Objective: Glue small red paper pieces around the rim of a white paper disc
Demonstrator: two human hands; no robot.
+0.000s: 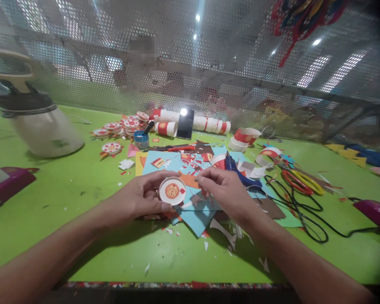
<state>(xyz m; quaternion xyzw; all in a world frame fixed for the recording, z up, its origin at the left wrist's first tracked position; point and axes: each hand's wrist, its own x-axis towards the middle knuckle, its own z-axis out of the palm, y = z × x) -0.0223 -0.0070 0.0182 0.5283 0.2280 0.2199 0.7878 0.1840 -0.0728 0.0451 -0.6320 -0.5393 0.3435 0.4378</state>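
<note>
Left hand (137, 195) is holding a round white disc (172, 193) by its rim, thumb pressing at the near edge, remaining fingers curling round the left side and behind. Disc is facing up toward the wearer, showing a gold-on-red emblem and, right of it, a small red diamond (183, 191). Disc is sitting clear of the right fingers, just to their left.

Right hand (224, 189) is hovering with thumb and index drawn narrow, nearly meeting; cannot tell whether a tiny piece is being pinched there.

Below and between both sets of fingers, blue sheets (199, 223) are lying on the green surface (95, 261), paper scraps (223, 234) scattering nearer the wearer. A blue glue gun (240, 172) is resting just beyond and right of the right fingers; farther right, a black cable (324, 236) is looping near orange (296, 181) and yellow handles (310, 182).

Beyond the left fingers, a blue jar (141, 140) is standing, with patterned discs (131, 123) heaping behind and left of it. Straight beyond the gap between the hands, a phone (185, 125) is leaning upright against a row of paper cups (209, 124). Well left of the left fingers, a pump sprayer (47, 131) is standing.
</note>
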